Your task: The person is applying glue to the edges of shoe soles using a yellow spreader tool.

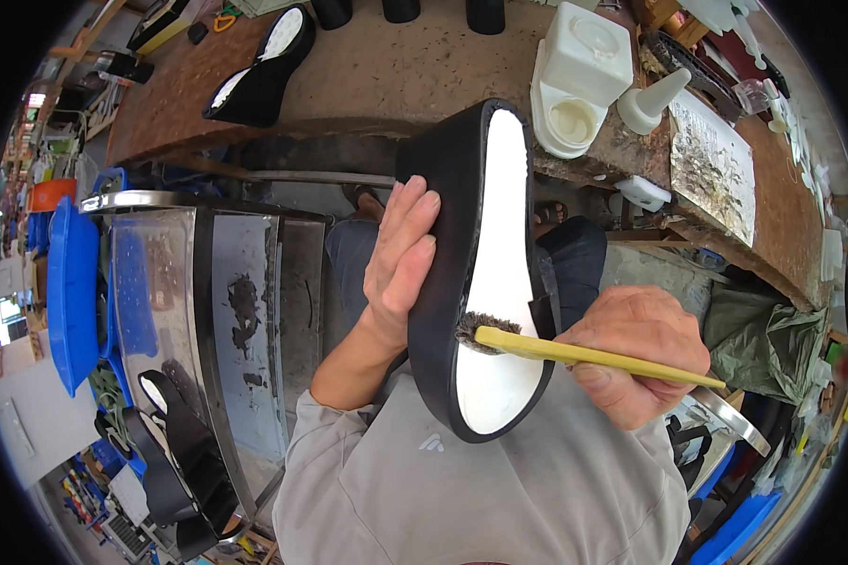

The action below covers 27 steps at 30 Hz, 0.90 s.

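A black wedge shoe sole [443, 254] with a white insole surface is tilted up in front of my chest, below the bench edge. My left hand [400, 250] holds it, fingers stretched along its black left side; any grip underneath is hidden. Between the thumb and fingers of my right hand [636, 348] is a brush [575, 354] with a yellow handle. Its dark bristles touch the left edge of the white surface, around the sole's middle. On the sole's right edge, close to my right fingers, a small black flap sticks out.
Another black wedge sole [259, 89] lies on the brown workbench [367, 71]. A white plastic container [584, 56], a white nozzle cap [652, 102] and a stained sheet [711, 169] are at the right. Several wedge soles [184, 461] are stacked lower left, beside a metal-framed stand [203, 311].
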Tool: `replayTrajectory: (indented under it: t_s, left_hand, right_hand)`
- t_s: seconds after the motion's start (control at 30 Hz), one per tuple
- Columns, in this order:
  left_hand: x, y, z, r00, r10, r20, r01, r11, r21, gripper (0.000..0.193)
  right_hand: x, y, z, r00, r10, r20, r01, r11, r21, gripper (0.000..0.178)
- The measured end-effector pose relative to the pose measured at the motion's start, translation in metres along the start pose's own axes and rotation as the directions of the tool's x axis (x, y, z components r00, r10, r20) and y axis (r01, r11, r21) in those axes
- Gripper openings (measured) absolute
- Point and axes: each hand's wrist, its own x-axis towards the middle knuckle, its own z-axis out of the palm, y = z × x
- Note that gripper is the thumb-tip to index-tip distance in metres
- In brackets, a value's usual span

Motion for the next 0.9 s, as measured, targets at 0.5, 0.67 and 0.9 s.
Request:
replayTrajectory:
  t_s: [0.5, 0.67, 0.9]
  left_hand:
    - [-0.002, 0.005, -0.004, 0.964, -0.224, 0.14, 0.242, 0.962, -0.129, 0.048]
    - [-0.005, 0.005, -0.007, 0.931, -0.292, 0.219, 0.329, 0.931, -0.159, 0.048]
    - [0.0, 0.009, -0.012, 0.829, -0.378, 0.412, 0.504, 0.824, -0.26, 0.053]
  right_hand:
    - [-0.007, -0.002, 0.008, 0.995, -0.082, 0.055, 0.081, 0.996, 0.029, 0.022]
    - [-0.006, -0.003, 0.009, 0.992, -0.101, 0.078, 0.1, 0.995, 0.022, 0.023]
    - [-0.006, -0.002, 0.009, 0.982, -0.146, 0.123, 0.139, 0.988, 0.063, 0.023]
